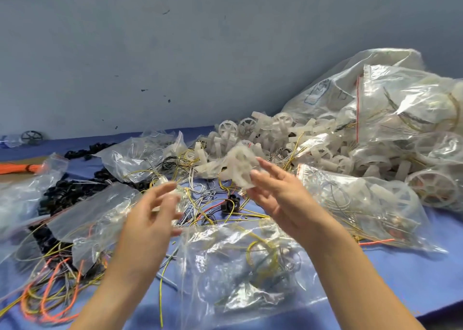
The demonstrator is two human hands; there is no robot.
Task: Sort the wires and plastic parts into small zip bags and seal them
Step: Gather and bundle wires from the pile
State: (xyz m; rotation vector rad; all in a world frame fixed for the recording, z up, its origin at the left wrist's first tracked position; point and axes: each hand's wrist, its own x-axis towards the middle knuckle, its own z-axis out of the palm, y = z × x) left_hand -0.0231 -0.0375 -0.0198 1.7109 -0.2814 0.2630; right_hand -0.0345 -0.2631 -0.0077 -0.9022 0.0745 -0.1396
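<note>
My right hand (278, 194) is raised over the middle of the table and its fingertips hold a blurred white plastic wheel part (239, 168) by its right edge. My left hand (152, 214) hovers to the left of it, blurred, with fingers spread and nothing clearly held. Below the hands lies a tangle of loose yellow, white and orange wires (208, 204). A clear zip bag (240, 267) with yellow wire and a clear ring inside lies in front. A pile of white plastic wheels (275, 134) sits behind.
Large clear bags of wheels and wires (400, 109) fill the right side. Black plastic parts (67, 191) and more zip bags (135, 156) lie at the left, with an orange wire bundle (20, 168) at the far left. A grey wall (175, 66) stands behind the blue table (413, 274).
</note>
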